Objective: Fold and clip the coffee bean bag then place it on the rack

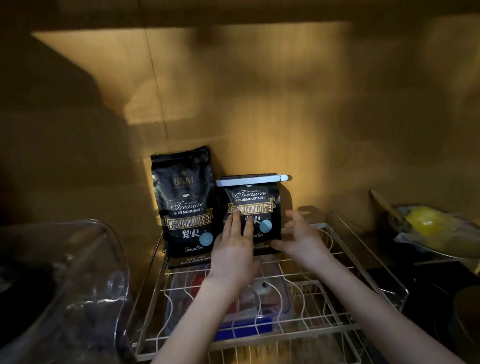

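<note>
Upright, clipped coffee bag at far side of wire rack, white clip across folded top, right of taller bag, left hand flat against front, right hand spread loose beside it.

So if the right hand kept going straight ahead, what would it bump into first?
Probably the clipped coffee bag: the right hand is open beside its right edge, fingers pointing forward and slightly inward. Depth is unclear, so it might slip past toward the wall.

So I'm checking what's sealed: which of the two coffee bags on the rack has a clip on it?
The shorter bag on the right, under the left hand: a white clip spans its folded top. The taller bag has none.
</note>
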Demonstrator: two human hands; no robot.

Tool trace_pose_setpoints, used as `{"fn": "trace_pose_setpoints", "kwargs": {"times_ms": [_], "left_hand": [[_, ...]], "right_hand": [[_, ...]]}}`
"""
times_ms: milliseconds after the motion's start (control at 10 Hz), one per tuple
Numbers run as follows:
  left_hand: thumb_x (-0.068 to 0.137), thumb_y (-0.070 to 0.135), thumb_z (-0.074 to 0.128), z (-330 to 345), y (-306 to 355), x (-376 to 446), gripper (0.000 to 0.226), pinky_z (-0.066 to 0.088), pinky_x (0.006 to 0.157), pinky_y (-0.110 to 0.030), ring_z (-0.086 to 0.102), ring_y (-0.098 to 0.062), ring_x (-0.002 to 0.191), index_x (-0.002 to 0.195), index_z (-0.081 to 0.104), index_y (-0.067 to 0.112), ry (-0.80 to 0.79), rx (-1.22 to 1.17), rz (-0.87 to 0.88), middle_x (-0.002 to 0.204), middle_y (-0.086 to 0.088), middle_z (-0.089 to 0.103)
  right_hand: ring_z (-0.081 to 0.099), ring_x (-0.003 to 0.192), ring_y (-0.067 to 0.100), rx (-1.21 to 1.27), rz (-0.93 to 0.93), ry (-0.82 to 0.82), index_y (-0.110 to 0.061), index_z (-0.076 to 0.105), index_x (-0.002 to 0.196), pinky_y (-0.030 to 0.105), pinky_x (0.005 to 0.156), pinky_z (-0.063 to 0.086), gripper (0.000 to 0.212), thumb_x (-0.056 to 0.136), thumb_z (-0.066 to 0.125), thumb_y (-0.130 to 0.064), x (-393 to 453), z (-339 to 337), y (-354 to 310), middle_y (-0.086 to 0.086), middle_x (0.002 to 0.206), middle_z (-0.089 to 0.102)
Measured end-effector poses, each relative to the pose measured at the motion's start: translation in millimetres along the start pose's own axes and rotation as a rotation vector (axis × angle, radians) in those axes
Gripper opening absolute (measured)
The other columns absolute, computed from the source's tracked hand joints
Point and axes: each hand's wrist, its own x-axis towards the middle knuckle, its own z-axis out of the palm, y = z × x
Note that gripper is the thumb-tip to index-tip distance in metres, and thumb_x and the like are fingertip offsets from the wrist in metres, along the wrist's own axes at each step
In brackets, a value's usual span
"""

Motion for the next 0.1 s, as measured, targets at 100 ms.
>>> {"fn": "trace_pose_setpoints", "kwargs": {"times_ms": [100], "left_hand": [[0.082,0.034,0.059,-38.2,3.9,4.2,0.079,0.025,0.112,-0.044,0.010,-0.027,0.141,0.143,0.011,0.019,-0.104,-0.072,-0.034,0.155,-0.012,0.006]], "right_hand": [[0.053,0.104,0.013,0.121,-0.161,0.070,-0.021,0.024,0.137,0.022,0.077,0.049,0.086,0.069,0.076,-0.011,-21.4,-31.7,-33.1,0.005,0.123,0.053]]}}
